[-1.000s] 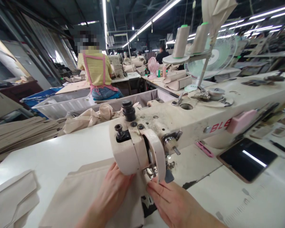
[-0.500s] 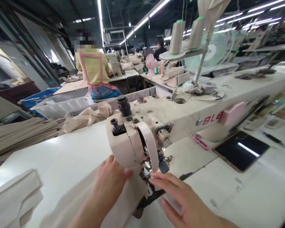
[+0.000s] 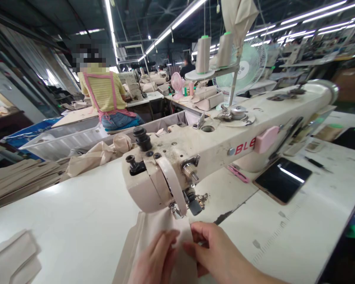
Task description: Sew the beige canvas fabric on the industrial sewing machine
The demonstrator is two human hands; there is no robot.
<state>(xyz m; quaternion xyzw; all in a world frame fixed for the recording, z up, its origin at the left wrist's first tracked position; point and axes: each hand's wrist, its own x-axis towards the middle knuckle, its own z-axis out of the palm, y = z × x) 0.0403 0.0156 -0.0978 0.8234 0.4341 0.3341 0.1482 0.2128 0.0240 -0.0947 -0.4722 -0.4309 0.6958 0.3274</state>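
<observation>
A cream sewing machine (image 3: 213, 146) stands on the white table (image 3: 77, 201). A piece of beige fabric (image 3: 154, 230) lies under its presser foot (image 3: 177, 211) and runs toward me. My left hand (image 3: 155, 260) rests on the fabric, fingers together, pinching its edge. My right hand (image 3: 213, 250) meets it from the right, fingertips closed on the same fabric just in front of the foot.
A dark phone (image 3: 282, 179) lies right of the machine. Beige cut pieces (image 3: 13, 256) sit at the left near corner, more fabric (image 3: 97, 154) is heaped behind the table. Two thread cones (image 3: 214, 49) and a fan (image 3: 245, 65) stand behind. A person in a yellow shirt (image 3: 102, 90) sits ahead.
Both hands have drawn back toward me from beside the machine head and now pinch the fabric together. The fabric is pulled narrower and nearer. The view has shifted right.
</observation>
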